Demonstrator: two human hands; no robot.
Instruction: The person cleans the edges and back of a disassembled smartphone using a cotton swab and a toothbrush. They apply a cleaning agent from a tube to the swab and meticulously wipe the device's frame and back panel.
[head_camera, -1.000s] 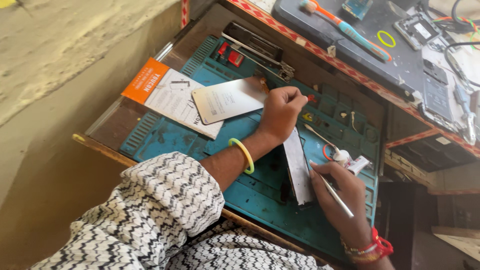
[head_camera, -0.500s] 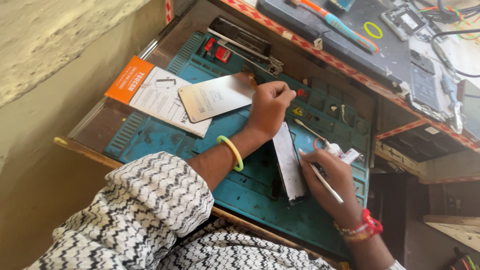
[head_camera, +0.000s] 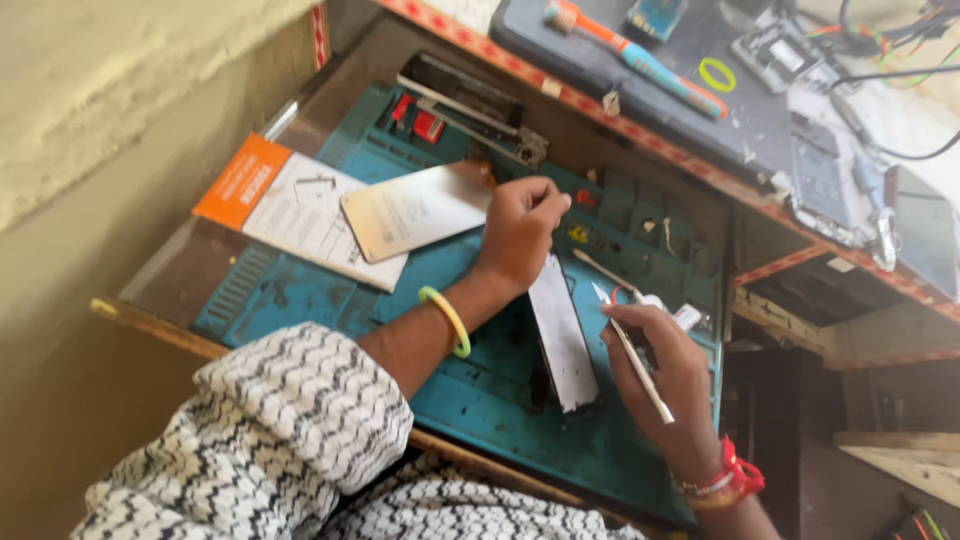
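My left hand (head_camera: 520, 228) presses its closed fingers on the opened phone (head_camera: 562, 335) mid-bench, my right hand (head_camera: 668, 385) grips tweezers (head_camera: 630, 348), repair unfinished.

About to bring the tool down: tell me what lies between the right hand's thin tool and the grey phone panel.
Nothing visible: the thin tool in the right hand points over bare mat toward the grey phone panel.

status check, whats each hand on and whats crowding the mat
Left hand fisted at top end of the flat grey panel. Right hand grips a thin white tool, tip beside the panel. Silver plate on the mat, clear of both.
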